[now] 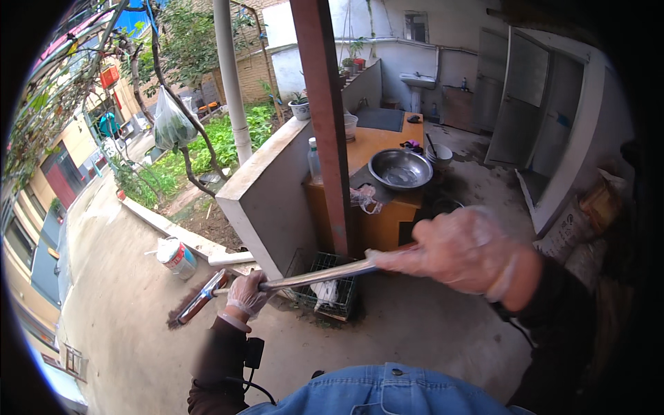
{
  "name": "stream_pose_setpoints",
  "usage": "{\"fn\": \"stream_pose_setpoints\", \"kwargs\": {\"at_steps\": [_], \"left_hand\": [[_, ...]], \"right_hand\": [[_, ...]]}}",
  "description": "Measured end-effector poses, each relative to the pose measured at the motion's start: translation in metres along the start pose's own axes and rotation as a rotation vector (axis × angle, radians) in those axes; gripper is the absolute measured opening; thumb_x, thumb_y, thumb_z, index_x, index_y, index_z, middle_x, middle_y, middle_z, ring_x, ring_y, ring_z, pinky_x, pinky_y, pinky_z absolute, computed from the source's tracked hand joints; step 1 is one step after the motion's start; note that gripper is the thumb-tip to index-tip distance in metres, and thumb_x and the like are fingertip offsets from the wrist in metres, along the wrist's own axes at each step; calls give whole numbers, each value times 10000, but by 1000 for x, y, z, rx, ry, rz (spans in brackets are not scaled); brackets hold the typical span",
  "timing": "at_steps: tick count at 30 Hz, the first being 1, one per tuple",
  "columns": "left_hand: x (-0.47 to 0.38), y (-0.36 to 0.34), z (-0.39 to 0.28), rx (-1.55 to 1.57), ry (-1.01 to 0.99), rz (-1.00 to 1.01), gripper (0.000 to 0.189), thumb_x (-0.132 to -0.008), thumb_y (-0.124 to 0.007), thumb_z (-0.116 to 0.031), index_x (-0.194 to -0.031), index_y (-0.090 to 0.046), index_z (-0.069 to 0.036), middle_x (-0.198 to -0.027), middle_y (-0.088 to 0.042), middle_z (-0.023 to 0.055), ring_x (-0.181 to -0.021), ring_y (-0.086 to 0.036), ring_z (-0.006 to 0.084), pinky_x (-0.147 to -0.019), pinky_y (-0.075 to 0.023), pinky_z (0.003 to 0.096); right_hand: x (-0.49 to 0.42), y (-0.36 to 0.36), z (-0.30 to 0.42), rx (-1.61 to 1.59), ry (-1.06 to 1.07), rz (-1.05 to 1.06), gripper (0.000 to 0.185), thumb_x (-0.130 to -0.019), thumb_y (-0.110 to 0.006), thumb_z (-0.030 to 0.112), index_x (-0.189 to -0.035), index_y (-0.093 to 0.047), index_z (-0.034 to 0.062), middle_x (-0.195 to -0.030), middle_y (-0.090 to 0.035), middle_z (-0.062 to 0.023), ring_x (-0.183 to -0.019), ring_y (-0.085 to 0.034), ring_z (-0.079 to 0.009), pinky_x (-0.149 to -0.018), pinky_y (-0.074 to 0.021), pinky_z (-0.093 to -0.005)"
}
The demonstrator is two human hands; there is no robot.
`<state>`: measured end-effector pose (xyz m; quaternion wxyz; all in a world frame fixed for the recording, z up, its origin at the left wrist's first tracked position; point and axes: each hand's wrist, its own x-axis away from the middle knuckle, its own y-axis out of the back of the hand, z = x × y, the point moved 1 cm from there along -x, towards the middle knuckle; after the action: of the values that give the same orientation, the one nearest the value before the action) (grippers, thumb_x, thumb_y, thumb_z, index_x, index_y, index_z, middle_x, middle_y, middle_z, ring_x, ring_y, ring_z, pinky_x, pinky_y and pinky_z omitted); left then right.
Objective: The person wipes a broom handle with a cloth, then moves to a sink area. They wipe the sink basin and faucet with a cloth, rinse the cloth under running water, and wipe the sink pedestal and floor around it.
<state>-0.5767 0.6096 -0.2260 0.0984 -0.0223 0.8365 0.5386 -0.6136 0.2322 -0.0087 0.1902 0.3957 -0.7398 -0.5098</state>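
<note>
A push broom with a metal handle [316,276] is held across my front in both hands. My left hand [248,294], in a clear plastic glove, is closed around the handle near the broom head. Dark bristles line that broom head [199,300], which is raised at the left and tilted. My right hand [461,249], also gloved and somewhat blurred, grips the upper handle. Behind the handle stands a green wire cage [332,295] on the concrete floor, with a small white animal [325,294] inside.
A low white wall [275,202] and a brown post [324,124] stand ahead. Beyond them, a wooden counter [384,142] bears a steel basin [400,168]. A bucket [176,258] sits beside the garden curb [166,223]. Sacks [568,231] lean at the right near an open door [519,98].
</note>
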Motion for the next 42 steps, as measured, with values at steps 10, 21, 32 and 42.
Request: {"fn": "stream_pose_setpoints", "kwargs": {"at_steps": [10, 21, 32, 42], "left_hand": [[133, -122, 17, -181, -19, 376, 371, -852, -586, -523, -878, -695, -170, -763, -689, 139, -728, -674, 347, -661, -522, 468], [201, -225, 30, 467, 50, 663, 372, -941, -570, -408, -852, -636, -53, -728, -620, 193, -680, -565, 367, -647, -454, 434], [68, -337, -240, 723, -286, 1176, 436, -811, -722, -417, -1103, -647, -102, -1014, -678, 178, -973, -631, 354, -863, -486, 385], [-143, -349, -255, 1002, 375, 550, 206, -866, -692, -192, -1013, -655, -53, -905, -701, 76, -804, -690, 187, -640, -530, 286]], "right_hand": [[-38, -99, 160, -539, 35, 453, 401, -979, -407, 345, -968, -705, 77, -883, -688, -161, -864, -675, -335, -732, -528, -456], [51, -149, 230, -790, 84, 335, 309, -797, -655, 310, -951, -685, 44, -912, -690, -149, -851, -679, -320, -725, -555, -412], [198, -255, 70, -1399, -406, 15, 287, -866, -679, 379, -810, -679, 97, -847, -659, -67, -838, -646, -230, -753, -507, -329], [369, -343, -64, -1016, -1093, -274, 222, -826, -719, 287, -754, -641, 93, -762, -615, -81, -774, -606, -273, -678, -486, -373]]}}
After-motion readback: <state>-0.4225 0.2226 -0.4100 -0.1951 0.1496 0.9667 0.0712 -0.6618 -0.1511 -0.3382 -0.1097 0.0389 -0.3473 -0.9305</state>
